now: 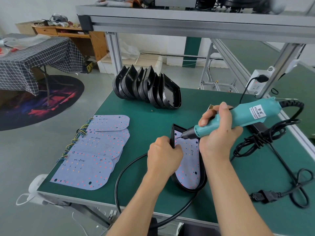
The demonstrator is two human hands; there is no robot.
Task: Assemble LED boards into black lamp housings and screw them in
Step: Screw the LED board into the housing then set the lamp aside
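Note:
A black lamp housing [202, 180] lies on the green table with a pale LED board [189, 169] seated inside it. My left hand [163, 155] grips the housing's left wall near its far end. My right hand [219, 132] holds a teal electric screwdriver [238, 116], tilted down to the left, with its bit tip touching the board's far left corner. Several loose LED boards [95, 150] with coloured wires lie overlapped at the left. A row of several empty black housings [148, 87] stands on edge at the far side.
The green table [144, 120] sits under an aluminium frame. Black cables [265, 143] coil at the right, with a plug [263, 195] near the front edge. A thick black cable [122, 176] loops in front. A socket strip [258, 80] hangs on the frame.

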